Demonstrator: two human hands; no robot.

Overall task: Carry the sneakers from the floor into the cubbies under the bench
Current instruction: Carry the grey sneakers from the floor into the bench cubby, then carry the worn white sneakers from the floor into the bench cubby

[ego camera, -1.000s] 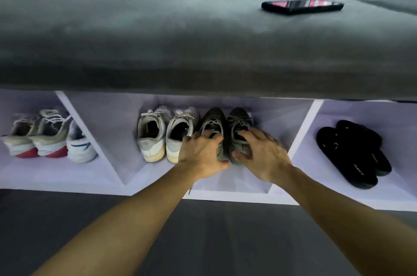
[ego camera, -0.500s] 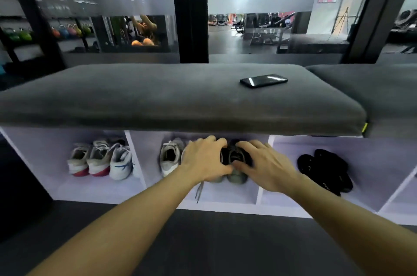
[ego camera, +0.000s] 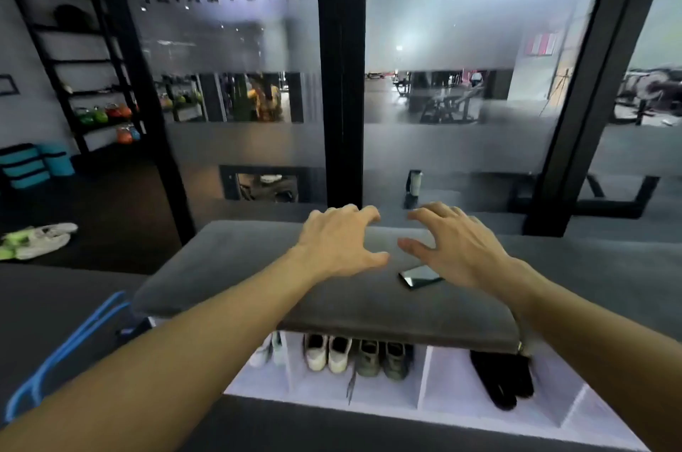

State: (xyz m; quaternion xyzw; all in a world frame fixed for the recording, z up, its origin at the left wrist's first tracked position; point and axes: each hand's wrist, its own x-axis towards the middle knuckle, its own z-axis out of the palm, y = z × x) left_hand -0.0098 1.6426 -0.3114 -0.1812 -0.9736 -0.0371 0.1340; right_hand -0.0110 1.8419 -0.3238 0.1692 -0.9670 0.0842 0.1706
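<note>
A grey pair of sneakers [ego camera: 382,359] stands in the middle cubby under the bench [ego camera: 228,278], beside a white pair [ego camera: 328,355]. Another white shoe [ego camera: 264,353] shows in the left cubby. My left hand [ego camera: 339,241] and my right hand [ego camera: 454,245] hover above the grey bench cushion, fingers spread and empty, well clear of the shoes. A green-and-white pair of sneakers [ego camera: 35,239] lies on the dark floor far to the left.
A black phone [ego camera: 420,276] lies on the cushion under my right hand. Black slippers [ego camera: 502,377] fill the right cubby. A blue bar [ego camera: 62,352] leans at lower left. Glass panels with black frames [ego camera: 341,82] rise behind the bench.
Both hands have let go of the grey sneakers in the middle cubby and risen above the bench top. My view has lifted and pulled back from the cubbies.
</note>
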